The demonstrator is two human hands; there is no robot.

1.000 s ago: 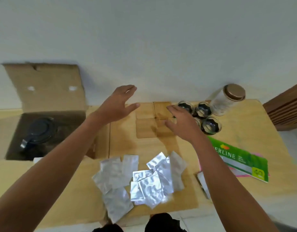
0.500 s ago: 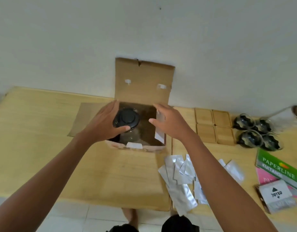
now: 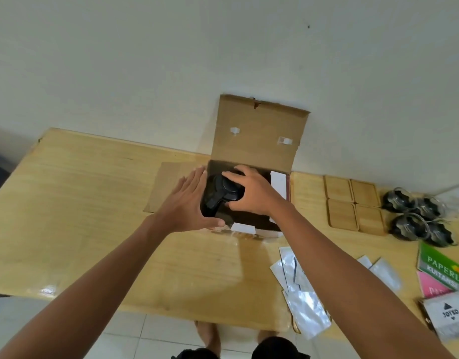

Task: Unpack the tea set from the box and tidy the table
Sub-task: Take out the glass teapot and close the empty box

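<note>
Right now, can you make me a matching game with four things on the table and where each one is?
Things:
1. black-lidded glass teapot
2. four square wooden coasters
3. shiny silver foil packets
4. green paper booklet

Places:
A. scattered near the table's front edge
B. inside the open brown cardboard box
C. at the far right edge of the picture
D. laid in a two-by-two block right of the box

Pairs: 1-B, 2-D, 3-A, 4-C
</note>
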